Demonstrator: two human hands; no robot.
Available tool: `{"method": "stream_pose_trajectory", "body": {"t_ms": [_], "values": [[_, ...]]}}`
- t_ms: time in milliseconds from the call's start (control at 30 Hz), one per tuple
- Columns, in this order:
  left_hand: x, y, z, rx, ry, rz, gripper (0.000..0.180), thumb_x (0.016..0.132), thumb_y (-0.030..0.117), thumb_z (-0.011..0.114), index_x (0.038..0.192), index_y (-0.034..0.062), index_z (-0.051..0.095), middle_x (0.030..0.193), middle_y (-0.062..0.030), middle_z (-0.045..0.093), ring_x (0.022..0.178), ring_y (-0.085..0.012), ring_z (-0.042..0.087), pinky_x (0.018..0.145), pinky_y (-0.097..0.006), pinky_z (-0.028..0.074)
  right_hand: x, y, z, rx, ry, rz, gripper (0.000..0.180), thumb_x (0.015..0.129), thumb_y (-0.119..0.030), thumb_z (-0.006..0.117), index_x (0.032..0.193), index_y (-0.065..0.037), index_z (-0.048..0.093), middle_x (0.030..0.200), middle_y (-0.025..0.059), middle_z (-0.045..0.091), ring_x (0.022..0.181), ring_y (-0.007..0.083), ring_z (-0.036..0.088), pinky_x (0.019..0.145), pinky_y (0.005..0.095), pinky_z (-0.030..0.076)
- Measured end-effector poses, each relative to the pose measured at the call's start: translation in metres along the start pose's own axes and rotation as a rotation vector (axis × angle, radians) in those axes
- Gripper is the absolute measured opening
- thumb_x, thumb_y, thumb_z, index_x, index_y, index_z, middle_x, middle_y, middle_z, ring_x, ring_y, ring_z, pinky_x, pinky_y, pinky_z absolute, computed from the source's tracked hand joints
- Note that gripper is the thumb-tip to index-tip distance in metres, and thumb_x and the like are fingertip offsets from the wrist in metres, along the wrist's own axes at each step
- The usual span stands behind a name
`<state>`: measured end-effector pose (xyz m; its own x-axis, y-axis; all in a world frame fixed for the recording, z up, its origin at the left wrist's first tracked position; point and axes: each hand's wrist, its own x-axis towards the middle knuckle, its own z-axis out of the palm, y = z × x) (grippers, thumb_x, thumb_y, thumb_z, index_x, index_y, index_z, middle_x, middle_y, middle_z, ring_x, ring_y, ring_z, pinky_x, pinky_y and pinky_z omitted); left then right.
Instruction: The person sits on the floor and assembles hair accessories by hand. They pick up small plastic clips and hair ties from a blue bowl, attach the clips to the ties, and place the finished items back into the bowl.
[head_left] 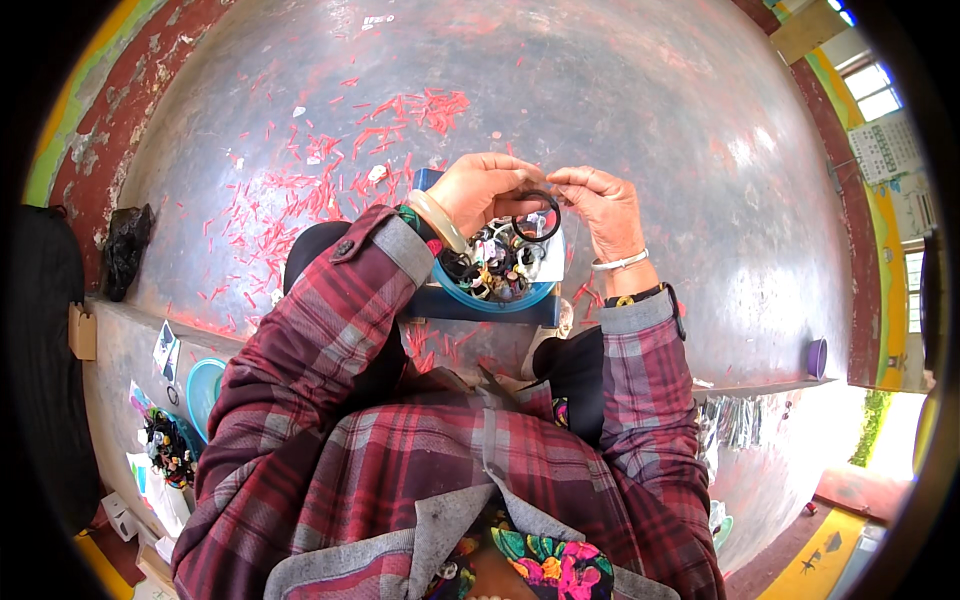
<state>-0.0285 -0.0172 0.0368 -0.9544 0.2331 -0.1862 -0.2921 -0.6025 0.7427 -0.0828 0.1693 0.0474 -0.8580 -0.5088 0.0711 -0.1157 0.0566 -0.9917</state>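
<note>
A black hair tie, a plain round loop, hangs from the pinched fingers of my left hand. Close beside it, my right hand has thumb and forefinger pressed together. Whatever sits in that pinch is too small to make out. Both hands are above a light-blue basin, fingertips almost meeting. Inside the basin lies a heap of black hair ties mixed with small coloured and white pieces. The basin rests on a dark-blue stool or low table between my knees.
Red scraps litter the grey floor ahead and left. A black plastic bag lies by the left wall. At lower left are another blue basin and a pile of dark hair ties. A purple container is at right.
</note>
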Motion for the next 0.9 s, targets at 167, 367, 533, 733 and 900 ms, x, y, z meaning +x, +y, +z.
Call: {"method": "stream_pose_trajectory", "body": {"t_ms": [167,367,533,733,900], "values": [[0.000,0.003,-0.005,-0.062,-0.110,-0.006,0.025,0.087,0.006,0.046,0.106,-0.0087,0.051,0.106,-0.0194,0.056,0.097,-0.0270,0.058,0.088,-0.031,0.048,0.001,-0.001,0.000,-0.031,-0.002,-0.034,0.018,0.074,0.003,0.055,0.086,-0.002,0.068,0.082,0.0031,0.064,0.079,0.0101,0.056,0.072,0.0225,0.044],[-0.003,0.006,0.004,-0.028,-0.015,0.008,0.022,0.087,0.008,0.050,0.101,-0.0088,0.053,0.104,-0.0179,0.058,0.097,-0.0253,0.058,0.087,-0.031,0.049,0.001,-0.001,0.001,-0.057,-0.008,-0.058,0.018,0.074,0.004,0.054,0.086,0.000,0.067,0.082,0.0041,0.064,0.081,0.0109,0.057,0.074,0.0232,0.045],[0.004,-0.004,0.000,0.088,0.108,-0.028,0.018,0.086,0.007,0.054,0.096,-0.0076,0.056,0.096,-0.0140,0.059,0.090,-0.0217,0.061,0.080,-0.028,0.053,0.002,0.000,0.003,-0.085,-0.049,-0.090,0.019,0.076,0.003,0.053,0.087,0.000,0.067,0.083,0.0049,0.064,0.080,0.0113,0.058,0.073,0.0229,0.045],[0.003,-0.004,-0.001,0.096,0.173,0.066,0.017,0.086,0.007,0.054,0.095,-0.0070,0.056,0.093,-0.0116,0.060,0.082,-0.0196,0.062,0.076,-0.026,0.054,0.004,0.002,0.002,0.073,0.015,0.056,0.020,0.082,-0.005,0.054,0.100,-0.002,0.063,0.089,0.0040,0.063,0.080,0.0097,0.057,0.069,0.0227,0.046],[0.001,-0.003,0.005,0.185,0.219,0.135,0.017,0.086,0.007,0.054,0.095,-0.0063,0.058,0.091,-0.0112,0.061,0.081,-0.0181,0.062,0.074,-0.026,0.054,0.004,-0.007,0.005,0.218,0.042,0.070,0.030,0.081,-0.013,0.062,0.108,0.001,0.056,0.090,0.0036,0.062,0.080,0.0088,0.056,0.068,0.0227,0.046]]}}
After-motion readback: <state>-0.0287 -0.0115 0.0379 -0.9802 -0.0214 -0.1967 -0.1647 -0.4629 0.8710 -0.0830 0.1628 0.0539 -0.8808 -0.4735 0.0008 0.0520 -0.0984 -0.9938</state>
